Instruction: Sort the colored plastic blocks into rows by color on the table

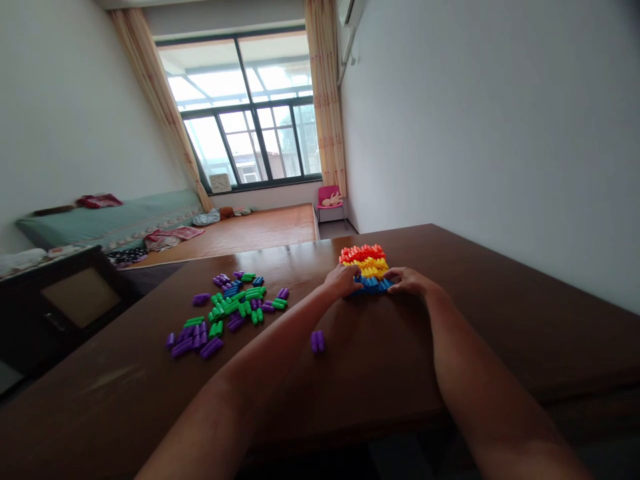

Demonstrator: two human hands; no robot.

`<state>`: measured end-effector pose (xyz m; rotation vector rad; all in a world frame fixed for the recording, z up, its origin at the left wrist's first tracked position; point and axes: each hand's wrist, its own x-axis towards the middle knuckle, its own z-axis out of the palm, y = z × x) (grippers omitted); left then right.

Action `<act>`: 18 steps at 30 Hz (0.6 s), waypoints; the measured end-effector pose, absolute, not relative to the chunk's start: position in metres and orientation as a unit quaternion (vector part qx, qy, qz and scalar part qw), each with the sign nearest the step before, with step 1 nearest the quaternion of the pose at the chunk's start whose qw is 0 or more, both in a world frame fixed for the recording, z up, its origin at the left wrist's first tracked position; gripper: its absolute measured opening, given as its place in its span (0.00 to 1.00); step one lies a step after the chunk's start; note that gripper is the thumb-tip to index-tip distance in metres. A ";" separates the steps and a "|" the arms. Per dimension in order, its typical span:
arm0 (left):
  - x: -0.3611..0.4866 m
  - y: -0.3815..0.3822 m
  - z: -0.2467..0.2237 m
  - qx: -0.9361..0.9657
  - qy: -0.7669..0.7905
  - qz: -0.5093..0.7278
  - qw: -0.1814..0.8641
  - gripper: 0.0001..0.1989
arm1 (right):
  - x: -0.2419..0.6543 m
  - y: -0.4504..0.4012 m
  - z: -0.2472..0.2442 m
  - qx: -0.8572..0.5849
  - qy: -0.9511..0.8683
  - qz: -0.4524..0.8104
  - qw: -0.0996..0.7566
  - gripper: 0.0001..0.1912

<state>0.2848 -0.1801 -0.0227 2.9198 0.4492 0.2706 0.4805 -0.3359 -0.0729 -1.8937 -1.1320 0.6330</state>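
Small plastic pieces shaped like joined pairs of tubes are grouped in colour bands on the table. At the back is a red band (362, 253), then a yellow band (374, 268), and nearest me a blue band (374, 286). My left hand (343, 280) is at the left side of this group, its fingers curled against the blue pieces. On the opposite side, my right hand (407, 280) pinches the right end of the blue band. One purple piece (318, 341) lies apart, nearer me. How the fingertips meet the blue pieces is partly hidden.
Loose green pieces (227, 307) and purple pieces (193, 343) are scattered over the left of the brown table (370, 393), with a few blue ones among them. Beyond stand a bed (265, 230), a pink chair (325, 197) and a dark cabinet (30, 313).
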 end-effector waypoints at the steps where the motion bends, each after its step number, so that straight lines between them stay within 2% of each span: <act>1: 0.286 -0.179 -0.024 0.980 0.155 0.087 0.086 0.20 | 0.481 -0.335 -0.073 -0.750 -0.449 0.253 0.414 0.26; 8: 0.289 -0.177 -0.027 0.979 0.172 0.078 0.080 0.21 | 0.482 -0.333 -0.077 -0.753 -0.451 0.243 0.414 0.26; 12: 0.277 -0.173 -0.027 0.976 0.155 0.127 0.090 0.25 | 0.482 -0.341 -0.072 -0.741 -0.445 0.245 0.439 0.26; 18: 0.208 -0.140 -0.017 0.964 0.151 0.202 0.080 0.17 | 0.488 -0.341 -0.072 -0.795 -0.366 0.095 0.474 0.27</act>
